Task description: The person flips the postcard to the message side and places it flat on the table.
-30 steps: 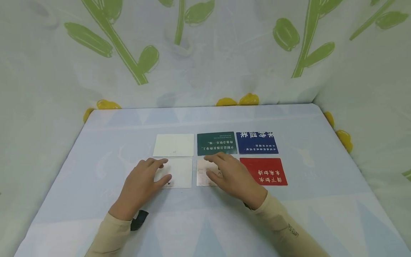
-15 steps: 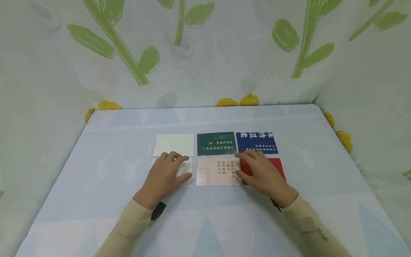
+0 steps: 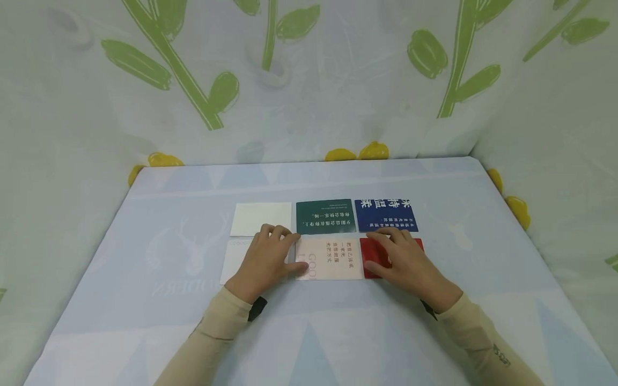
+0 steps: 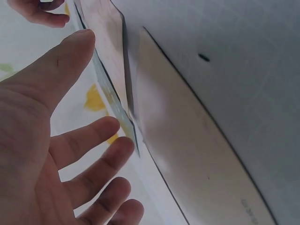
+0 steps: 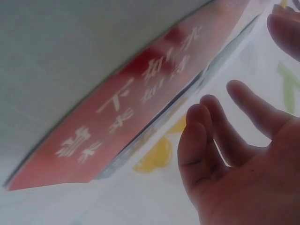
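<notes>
Fingers of the left hand [image 3: 267, 261] and right hand [image 3: 409, 262] are loosely spread, gripping nothing; the pink card [image 3: 333, 261] lies between them, the red card [image 5: 136, 89] beneath the right fingers. A low sweep could skew either card; thin, flat edges could defeat a pinch.

The tabletop [image 3: 367, 327] is patterned in pale blue and white, with triangles [image 3: 311, 362] printed toward the front and a faint deer's head [image 3: 195, 257] on the left. It is bordered by a pale backdrop [image 3: 338, 91], marked with green stems [image 3: 178, 65] and leaves [image 3: 136, 63]; yellow shapes [image 3: 374, 150] are seen beyond the far edge.
</notes>
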### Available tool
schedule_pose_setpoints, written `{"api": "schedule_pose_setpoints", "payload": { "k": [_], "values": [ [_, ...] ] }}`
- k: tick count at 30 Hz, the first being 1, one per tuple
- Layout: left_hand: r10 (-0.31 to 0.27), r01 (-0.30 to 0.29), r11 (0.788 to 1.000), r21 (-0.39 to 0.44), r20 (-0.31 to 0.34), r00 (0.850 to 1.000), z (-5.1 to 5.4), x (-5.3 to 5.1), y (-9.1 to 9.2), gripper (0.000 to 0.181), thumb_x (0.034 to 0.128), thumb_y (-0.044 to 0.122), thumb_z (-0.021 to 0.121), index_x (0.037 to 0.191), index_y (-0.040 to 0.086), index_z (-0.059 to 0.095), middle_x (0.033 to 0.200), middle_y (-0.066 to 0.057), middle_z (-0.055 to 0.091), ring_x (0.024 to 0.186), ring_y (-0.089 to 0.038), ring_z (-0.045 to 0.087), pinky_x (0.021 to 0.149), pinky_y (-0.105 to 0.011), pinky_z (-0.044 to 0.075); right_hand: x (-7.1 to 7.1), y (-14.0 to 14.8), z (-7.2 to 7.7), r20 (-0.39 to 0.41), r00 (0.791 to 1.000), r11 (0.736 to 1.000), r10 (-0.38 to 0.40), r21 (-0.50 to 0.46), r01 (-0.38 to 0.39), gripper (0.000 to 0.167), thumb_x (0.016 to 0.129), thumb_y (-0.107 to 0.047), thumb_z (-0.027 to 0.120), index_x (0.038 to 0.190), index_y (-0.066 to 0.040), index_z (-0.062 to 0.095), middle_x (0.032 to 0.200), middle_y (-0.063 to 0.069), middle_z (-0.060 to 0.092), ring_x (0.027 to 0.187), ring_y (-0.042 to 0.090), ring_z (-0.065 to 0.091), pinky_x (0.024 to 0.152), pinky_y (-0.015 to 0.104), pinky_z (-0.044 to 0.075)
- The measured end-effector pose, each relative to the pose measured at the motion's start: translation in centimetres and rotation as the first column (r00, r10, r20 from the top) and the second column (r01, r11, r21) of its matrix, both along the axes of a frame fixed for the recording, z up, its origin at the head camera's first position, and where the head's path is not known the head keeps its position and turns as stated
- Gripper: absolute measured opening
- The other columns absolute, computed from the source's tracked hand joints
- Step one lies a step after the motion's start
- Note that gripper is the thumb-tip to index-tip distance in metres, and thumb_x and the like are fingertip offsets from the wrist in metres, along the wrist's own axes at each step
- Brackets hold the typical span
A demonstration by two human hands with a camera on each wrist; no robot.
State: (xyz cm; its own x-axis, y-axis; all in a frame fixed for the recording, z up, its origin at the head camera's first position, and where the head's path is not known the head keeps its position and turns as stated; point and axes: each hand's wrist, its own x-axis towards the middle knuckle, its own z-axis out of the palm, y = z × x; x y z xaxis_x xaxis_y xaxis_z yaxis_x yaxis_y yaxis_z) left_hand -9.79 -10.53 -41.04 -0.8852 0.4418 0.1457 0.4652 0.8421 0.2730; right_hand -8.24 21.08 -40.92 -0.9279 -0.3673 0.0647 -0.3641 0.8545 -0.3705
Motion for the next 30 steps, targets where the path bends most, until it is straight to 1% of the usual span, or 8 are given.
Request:
{"api": "schedule_pose_setpoints", "payload": {
  "k": [3, 6, 13, 16, 20, 23, 26, 30],
  "values": [
    [0.005, -0.005, 1.000, -0.004, 0.027, 1.000, -0.2, -0.2, 0.2, 0.068, 0.0777, 0.052, 0.085, 0.128, 0.010, 0.068, 0.123, -0.009, 0.060, 0.117, -0.033, 0.046, 0.095, -0.047, 0.042, -0.1, -0.1, 0.0, 0.010, 1.000, 1.000, -0.005, 0.024, 0.005, 0.070, 0.085, -0.037, 0.082, 0.144, -0.010, 0.055, 0.140, 0.015, 0.051, 0.125, 0.036, 0.045, 0.089, 0.051, 0.055],
    [0.006, -0.006, 1.000, -0.007, 0.043, 0.999, -0.3, -0.3, 0.3, 0.069, 0.0781, 0.053, 0.084, 0.129, 0.010, 0.067, 0.125, -0.010, 0.059, 0.119, -0.033, 0.044, 0.096, -0.047, 0.041, -0.4, -0.5, 0.1, 0.032, 0.999, 0.998, -0.009, 0.057, 0.008, 0.075, 0.083, -0.041, 0.083, 0.145, -0.011, 0.053, 0.141, 0.015, 0.051, 0.126, 0.037, 0.044, 0.091, 0.053, 0.053],
    [0.006, -0.005, 1.000, -0.014, 0.059, 0.998, -0.3, -0.2, 0.4, 0.072, 0.0778, 0.054, 0.084, 0.130, 0.007, 0.066, 0.127, -0.013, 0.058, 0.118, -0.034, 0.045, 0.097, -0.048, 0.041, -0.8, -1.6, 0.1, 0.081, 0.997, 0.995, -0.005, 0.100, -0.003, 0.083, 0.078, -0.045, 0.086, 0.147, -0.012, 0.052, 0.145, 0.018, 0.047, 0.132, 0.040, 0.040, 0.102, 0.062, 0.042],
    [0.011, -0.010, 1.000, -0.015, 0.068, 0.998, -0.4, -0.2, 0.5, 0.072, 0.0774, 0.053, 0.084, 0.130, 0.007, 0.066, 0.128, -0.013, 0.058, 0.119, -0.035, 0.045, 0.098, -0.049, 0.041, -0.9, -2.0, 0.1, 0.076, 0.997, 0.995, 0.016, 0.100, -0.024, 0.083, 0.077, -0.043, 0.086, 0.146, -0.011, 0.053, 0.145, 0.018, 0.047, 0.133, 0.042, 0.039, 0.105, 0.064, 0.039],
    [0.025, -0.025, 1.000, -0.011, 0.081, 0.996, -0.4, -0.2, 0.5, 0.071, 0.0767, 0.052, 0.086, 0.128, 0.007, 0.066, 0.129, -0.013, 0.057, 0.120, -0.035, 0.044, 0.099, -0.049, 0.040, -1.1, -2.6, 0.1, 0.074, 0.996, 0.994, 0.040, 0.098, -0.047, 0.081, 0.079, -0.043, 0.085, 0.146, -0.009, 0.054, 0.145, 0.019, 0.047, 0.133, 0.042, 0.039, 0.107, 0.064, 0.037],
    [0.031, -0.031, 1.000, -0.004, 0.083, 0.996, -0.3, -0.2, 0.5, 0.071, 0.0761, 0.051, 0.086, 0.127, 0.007, 0.066, 0.128, -0.012, 0.056, 0.120, -0.034, 0.044, 0.099, -0.049, 0.040, -1.4, -3.0, 0.1, 0.090, 0.995, 0.995, 0.038, 0.088, -0.046, 0.080, 0.081, -0.044, 0.083, 0.147, -0.010, 0.053, 0.146, 0.018, 0.046, 0.133, 0.039, 0.038, 0.107, 0.062, 0.036],
    [0.031, -0.031, 1.000, -0.001, 0.076, 0.997, -0.3, -0.2, 0.6, 0.070, 0.0756, 0.050, 0.087, 0.126, 0.007, 0.065, 0.127, -0.011, 0.056, 0.120, -0.034, 0.044, 0.100, -0.048, 0.040, -1.7, -3.2, 0.1, 0.096, 0.995, 0.996, 0.037, 0.075, -0.044, 0.077, 0.083, -0.044, 0.082, 0.146, -0.010, 0.054, 0.147, 0.016, 0.046, 0.130, 0.037, 0.039, 0.106, 0.059, 0.037],
    [0.038, -0.038, 0.999, -0.004, 0.074, 0.997, -0.1, -0.2, 0.7, 0.071, 0.0746, 0.048, 0.088, 0.127, 0.007, 0.063, 0.127, -0.010, 0.057, 0.120, -0.033, 0.044, 0.101, -0.047, 0.041, -2.1, -3.3, 0.1, 0.075, 0.997, 0.997, 0.037, 0.065, -0.042, 0.070, 0.084, -0.042, 0.082, 0.142, -0.010, 0.059, 0.144, 0.016, 0.049, 0.125, 0.035, 0.042, 0.102, 0.056, 0.040]
  ]
}}
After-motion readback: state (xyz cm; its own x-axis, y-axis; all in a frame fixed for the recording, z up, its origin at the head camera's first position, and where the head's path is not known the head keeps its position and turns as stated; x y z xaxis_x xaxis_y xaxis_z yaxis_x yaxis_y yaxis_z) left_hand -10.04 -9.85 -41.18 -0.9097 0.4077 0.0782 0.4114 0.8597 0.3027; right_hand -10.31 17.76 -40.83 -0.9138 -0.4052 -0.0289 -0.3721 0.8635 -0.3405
